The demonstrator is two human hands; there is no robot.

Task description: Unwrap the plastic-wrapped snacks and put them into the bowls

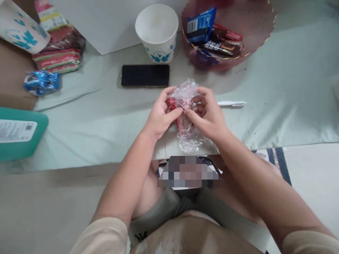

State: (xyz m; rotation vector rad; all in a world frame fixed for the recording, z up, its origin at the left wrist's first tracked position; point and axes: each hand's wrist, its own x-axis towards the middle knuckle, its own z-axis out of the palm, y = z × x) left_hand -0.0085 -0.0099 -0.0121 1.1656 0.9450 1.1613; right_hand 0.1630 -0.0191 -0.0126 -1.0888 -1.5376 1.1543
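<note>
Between my two hands, over the front part of the table, is a clear plastic wrapper (187, 130) with something red and pink inside. My left hand (162, 114) pinches its left side, thumb on top near the middle. From the right, my right hand (208, 114) grips the same wrapper, its thumb tip almost meeting the left one. Crinkled film sticks out above and below the fingers. What the wrapper contains is too blurred to name. A white pen (233, 103) lies just right of my right hand. Beyond my left hand rests a black phone (145, 76).
A white paper cup (159, 31) stands behind the phone. To its right is a pink ribbed bowl (254, 38) holding packaged snacks. At left are a tilted paper cup (23, 30), several snack packs (59, 60), a blue packet (42, 82) and a green container (23, 148).
</note>
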